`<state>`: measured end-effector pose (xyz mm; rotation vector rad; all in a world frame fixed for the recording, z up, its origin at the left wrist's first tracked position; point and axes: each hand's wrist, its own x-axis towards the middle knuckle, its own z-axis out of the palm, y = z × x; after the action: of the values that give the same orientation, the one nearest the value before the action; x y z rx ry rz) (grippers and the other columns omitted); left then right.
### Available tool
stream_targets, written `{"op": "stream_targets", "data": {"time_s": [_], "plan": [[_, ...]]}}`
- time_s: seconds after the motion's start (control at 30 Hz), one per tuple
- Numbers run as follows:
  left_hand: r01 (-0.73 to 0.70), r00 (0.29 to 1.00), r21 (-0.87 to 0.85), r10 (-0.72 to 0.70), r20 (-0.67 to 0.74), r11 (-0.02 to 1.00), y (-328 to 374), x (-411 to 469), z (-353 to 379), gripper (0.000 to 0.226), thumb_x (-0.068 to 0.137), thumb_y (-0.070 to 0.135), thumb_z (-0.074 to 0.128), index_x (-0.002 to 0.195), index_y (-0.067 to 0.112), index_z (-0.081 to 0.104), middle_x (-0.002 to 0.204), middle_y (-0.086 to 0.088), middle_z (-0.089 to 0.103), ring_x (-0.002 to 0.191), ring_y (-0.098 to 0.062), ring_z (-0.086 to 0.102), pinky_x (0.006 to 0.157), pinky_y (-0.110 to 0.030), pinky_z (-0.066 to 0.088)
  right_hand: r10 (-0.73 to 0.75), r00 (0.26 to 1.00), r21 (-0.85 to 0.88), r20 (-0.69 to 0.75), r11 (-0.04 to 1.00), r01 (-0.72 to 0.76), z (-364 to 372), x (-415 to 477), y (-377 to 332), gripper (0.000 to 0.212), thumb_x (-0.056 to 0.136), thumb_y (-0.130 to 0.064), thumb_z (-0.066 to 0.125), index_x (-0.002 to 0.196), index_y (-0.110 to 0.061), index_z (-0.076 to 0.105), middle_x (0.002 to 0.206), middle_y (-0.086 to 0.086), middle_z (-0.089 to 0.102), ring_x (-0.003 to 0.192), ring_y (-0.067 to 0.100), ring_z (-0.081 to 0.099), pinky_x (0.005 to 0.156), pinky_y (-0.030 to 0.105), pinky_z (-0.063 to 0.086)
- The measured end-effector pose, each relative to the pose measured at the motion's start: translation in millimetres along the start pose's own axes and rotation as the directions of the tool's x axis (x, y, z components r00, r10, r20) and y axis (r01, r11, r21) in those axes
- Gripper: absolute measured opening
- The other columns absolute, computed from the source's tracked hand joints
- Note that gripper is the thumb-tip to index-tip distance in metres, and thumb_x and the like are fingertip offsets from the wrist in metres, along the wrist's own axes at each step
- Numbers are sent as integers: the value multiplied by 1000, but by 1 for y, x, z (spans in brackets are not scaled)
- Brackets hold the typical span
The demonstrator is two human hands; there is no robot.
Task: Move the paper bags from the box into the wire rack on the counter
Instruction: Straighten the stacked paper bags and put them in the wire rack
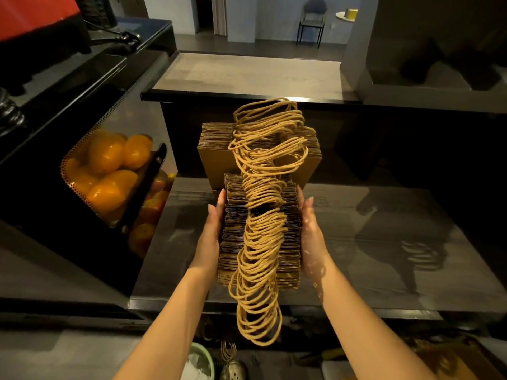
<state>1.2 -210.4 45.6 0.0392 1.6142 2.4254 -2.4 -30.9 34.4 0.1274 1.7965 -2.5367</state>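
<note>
Paper bags (233,242), folded flat, with cord handles (260,270) spilling out, form a thick bundle held above the counter (384,242). The left hand (211,234) and right hand (311,237) press its two sides with straight fingers, squeezing rather than wrapping. A second batch (216,157) stands at the back of the counter. The bundle is probably light but loose and prone to slipping; firm inward pressure on the sides, not the cord handles, seems safest

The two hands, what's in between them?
A stack of folded paper bags sits between the left hand and right hand, pressed by both. The head view shows it.
</note>
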Motion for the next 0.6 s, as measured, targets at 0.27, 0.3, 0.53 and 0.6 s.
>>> {"op": "stream_targets", "data": {"time_s": [0.27,0.3,0.53,0.6], "plan": [[-64,998,84,64,6,994,-3,4,1,58,95,54,21,150,37,21,144,17,44,123,2,50,99,-27,39,9,998,-48,56,999,-6,2,2,0,70,89,-58,26,154,-33,16,153,-5,38,137,12,42,111,34,35],[-69,998,78,68,16,995,-3,5,-1,58,95,53,20,151,36,19,145,17,43,123,2,49,99,-26,40,3,998,-33,62,999,-1,2,2,-1,70,89,-58,27,154,-32,16,153,-4,38,136,12,42,110,34,35],[-98,995,75,96,37,992,3,18,0,58,97,50,18,152,33,12,148,12,40,126,-1,49,93,-20,47,0,999,-31,44,1000,1,7,6,-9,78,87,-65,42,154,-34,16,154,-2,37,136,15,43,111,37,35],[-100,994,66,97,39,993,2,19,0,57,97,49,18,152,33,14,148,10,41,128,-4,48,95,-23,44,6,999,-7,46,1000,-6,5,8,-6,69,90,-57,31,154,-33,17,153,-3,38,135,13,44,114,39,33]]}}
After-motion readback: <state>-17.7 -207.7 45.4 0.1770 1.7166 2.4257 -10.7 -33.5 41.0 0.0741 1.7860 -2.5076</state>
